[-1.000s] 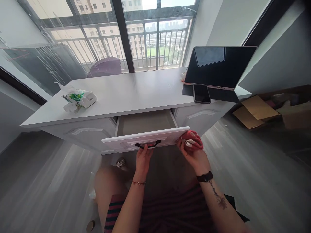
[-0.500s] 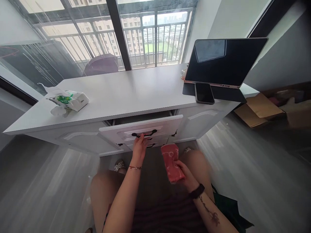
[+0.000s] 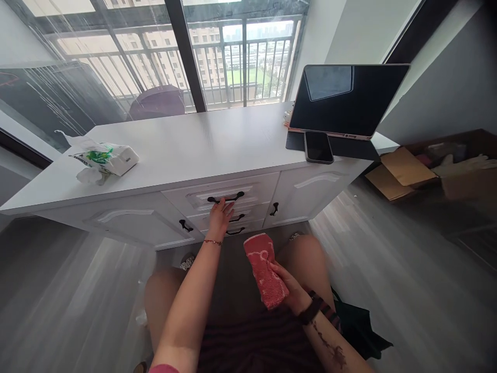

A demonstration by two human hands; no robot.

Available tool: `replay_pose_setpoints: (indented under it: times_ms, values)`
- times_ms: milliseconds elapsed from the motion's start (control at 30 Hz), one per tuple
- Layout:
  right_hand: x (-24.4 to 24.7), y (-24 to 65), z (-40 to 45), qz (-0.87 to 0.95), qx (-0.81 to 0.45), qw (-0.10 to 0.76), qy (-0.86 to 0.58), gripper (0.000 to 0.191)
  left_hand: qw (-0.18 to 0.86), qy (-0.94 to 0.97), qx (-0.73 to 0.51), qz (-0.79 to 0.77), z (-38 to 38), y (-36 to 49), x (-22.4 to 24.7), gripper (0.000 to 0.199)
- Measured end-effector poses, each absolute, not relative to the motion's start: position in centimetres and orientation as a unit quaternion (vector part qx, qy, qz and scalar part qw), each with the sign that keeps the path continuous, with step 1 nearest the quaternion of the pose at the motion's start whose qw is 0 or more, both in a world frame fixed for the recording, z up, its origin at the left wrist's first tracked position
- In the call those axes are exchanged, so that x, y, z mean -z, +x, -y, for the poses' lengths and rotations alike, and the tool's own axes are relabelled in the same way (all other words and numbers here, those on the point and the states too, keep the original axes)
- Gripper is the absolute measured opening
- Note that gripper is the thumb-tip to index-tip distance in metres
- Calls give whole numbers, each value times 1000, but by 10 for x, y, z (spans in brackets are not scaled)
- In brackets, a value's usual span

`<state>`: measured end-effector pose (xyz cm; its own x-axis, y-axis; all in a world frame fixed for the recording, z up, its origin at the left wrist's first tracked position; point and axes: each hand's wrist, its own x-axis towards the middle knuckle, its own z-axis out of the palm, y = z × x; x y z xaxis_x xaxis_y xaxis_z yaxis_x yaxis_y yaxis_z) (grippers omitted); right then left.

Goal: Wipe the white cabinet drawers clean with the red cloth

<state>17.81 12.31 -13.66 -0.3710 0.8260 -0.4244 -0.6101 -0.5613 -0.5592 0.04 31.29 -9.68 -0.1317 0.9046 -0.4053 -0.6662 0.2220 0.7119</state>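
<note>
- Red cloth point(image 3: 262, 269), folded into a long pad; seen in the head view, above the floor between the knees, just below the cabinet front.
- Right hand point(image 3: 293, 292): we find it closed on the cloth's right edge, the thumb on the upper face, the other fingers mostly hidden from us. The grip lies along the cloth's lower half; the far end extends free past the fingertips, toward the drawers.
- Left hand point(image 3: 221, 217): at the black handle point(image 3: 225, 199) of the top drawer, fingers partly bent and slightly spread, their tips at the bar. We cannot tell whether they hook around it. The cloth lies to this hand's right, nearer the body, apart from it.
- Top drawer point(image 3: 256, 187): front level with the white cabinet point(image 3: 174, 150); we note two more drawer handles beneath.
- On the cabinet top: tissue pack point(image 3: 120, 159) at left; at right, a dark-screened tablet point(image 3: 349, 103) propped upright, with a phone point(image 3: 318, 147) before it.
- Floor, right: open cardboard box point(image 3: 407, 168).
</note>
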Motion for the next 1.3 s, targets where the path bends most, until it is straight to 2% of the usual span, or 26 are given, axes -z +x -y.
replay_pose_setpoints:
  times_ms: [100, 267, 433, 567, 700, 867, 1067, 1300]
  values:
    - [121, 172, -113, 146, -804, 460, -348, 42, 661, 150, -584, -447, -279, 3, 93, 21]
    - [104, 163, -98, 178, -740, 521, -386, 45, 644, 216, -550, -486, -156, 4, 92, 42]
    - [91, 145, -83, 246, -726, 512, -387, 54, 692, 185, -512, -475, -63, -2, 88, 35]
    - [79, 133, -75, 347, -708, 482, -381, 54, 693, 158, -542, -447, -48, -6, 76, 33]
    - [71, 128, -70, 427, -649, 487, -400, 60, 717, 140, -536, -423, -45, -9, 64, 37]
    - [71, 127, -63, 449, -610, 500, -419, 65, 735, 115, -528, -410, -37, -5, 58, 30]
    - [72, 131, -57, 452, -624, 483, -417, 69, 691, 86, -563, -445, -33, -3, 58, 30]
    - [71, 135, -54, 518, -625, 424, -402, 52, 632, 89, -585, -500, -34, -9, 64, 30]
